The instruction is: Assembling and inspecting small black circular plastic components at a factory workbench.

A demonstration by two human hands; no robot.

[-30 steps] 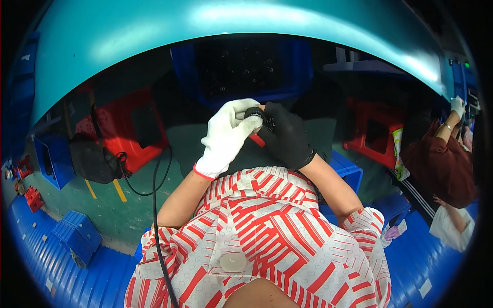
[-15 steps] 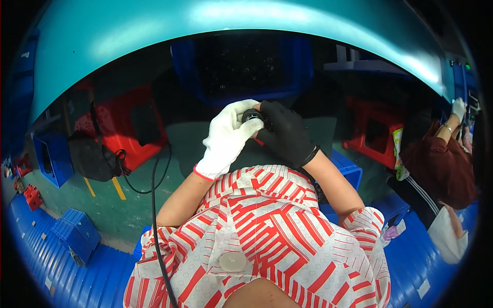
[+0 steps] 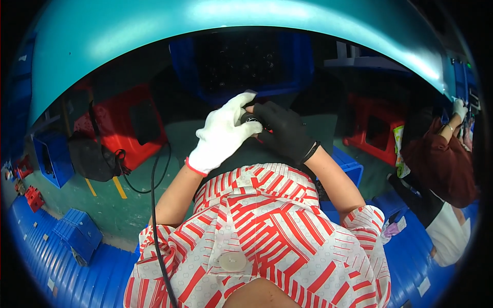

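A small round black part (image 3: 249,118) with a pale ring on its face is held in front of my body. My right hand (image 3: 285,131), in a black glove, grips it from the right, its fingertips bare. My left hand (image 3: 221,134), in a white knitted glove with a red cuff, has its thumb against the part. Its index finger is raised over the far side, with a small dark piece at the tip that I cannot make out. Beyond both hands, a blue crate (image 3: 304,64) holds many small dark parts.
A teal surface (image 3: 154,31) arches across the far side. Red stools stand left (image 3: 115,128) and right (image 3: 367,136). A black bag (image 3: 90,156) and a cable (image 3: 153,205) are at my left. At the far right a person in a dark red top (image 3: 447,164) works.
My left hand has shifted slightly left, and its index finger has lifted and straightened away from the part. My right hand keeps nearly the same place.
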